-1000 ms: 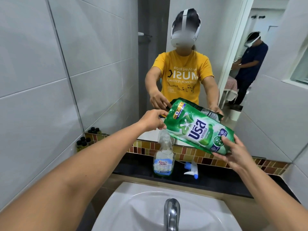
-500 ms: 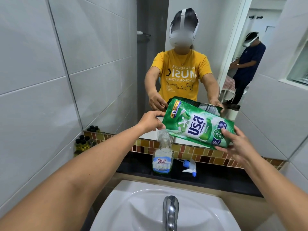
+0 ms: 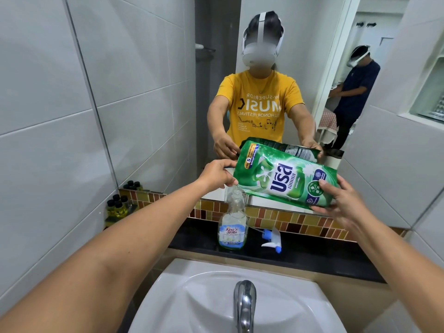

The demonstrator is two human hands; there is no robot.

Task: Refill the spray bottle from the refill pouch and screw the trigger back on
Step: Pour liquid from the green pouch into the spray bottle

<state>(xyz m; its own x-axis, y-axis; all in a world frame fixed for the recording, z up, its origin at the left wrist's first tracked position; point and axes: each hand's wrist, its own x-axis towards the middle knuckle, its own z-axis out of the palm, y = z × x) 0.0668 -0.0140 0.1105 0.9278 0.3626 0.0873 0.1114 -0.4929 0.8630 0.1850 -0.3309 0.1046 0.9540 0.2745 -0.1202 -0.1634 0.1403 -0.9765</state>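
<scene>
Black tabletop behind the basin: spray bottle (image 3: 232, 223) standing uncapped, trigger (image 3: 272, 239) lying beside. Your left hand (image 3: 217, 174) is pinching the refill pouch (image 3: 286, 179) corner, right hand (image 3: 341, 200) gripping its base; pouch now lowering, spout nearing the neck.

We stand in a bathroom with large pale grey wall tiles (image 3: 60, 116) on our left and right. A mirror (image 3: 153, 92) fills the wall ahead. Below it runs a band of small brown and yellow mosaic tiles (image 3: 295, 222) above a black counter (image 3: 324, 258). At the counter's left end small dark-capped bottles (image 3: 117, 209) cluster in the corner. A white sink (image 3: 192, 304) with a chrome tap (image 3: 245, 304) sits at the counter's front edge. A recessed window (image 3: 430, 92) opens at upper right.
</scene>
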